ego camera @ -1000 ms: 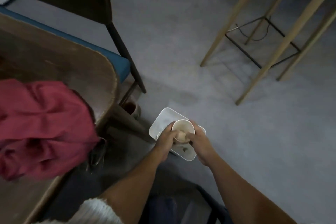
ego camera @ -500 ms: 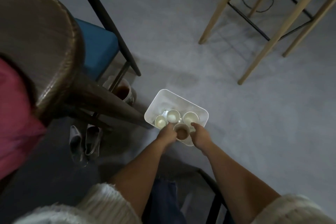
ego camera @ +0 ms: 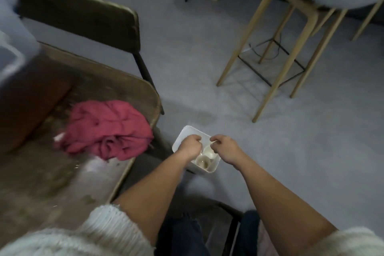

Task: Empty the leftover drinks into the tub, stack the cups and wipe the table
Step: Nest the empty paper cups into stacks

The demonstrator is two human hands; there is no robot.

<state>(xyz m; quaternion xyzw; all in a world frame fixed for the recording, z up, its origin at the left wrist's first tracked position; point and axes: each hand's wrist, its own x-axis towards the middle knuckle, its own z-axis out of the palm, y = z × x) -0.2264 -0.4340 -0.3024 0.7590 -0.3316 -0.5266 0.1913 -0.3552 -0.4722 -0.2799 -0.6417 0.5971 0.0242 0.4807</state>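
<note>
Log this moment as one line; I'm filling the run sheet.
phase: cups in tub | left hand: fingers curled over white tub | right hand: same | cups: inside tub | red cloth: on table

Tub [ego camera: 181, 138] on floor right of table [ego camera: 62, 172], cups [ego camera: 204, 159] inside it, both hands above it; cloth [ego camera: 108, 129] on table near its right edge; stool [ego camera: 291, 37] behind tub, chair [ego camera: 83, 21] behind table.
</note>
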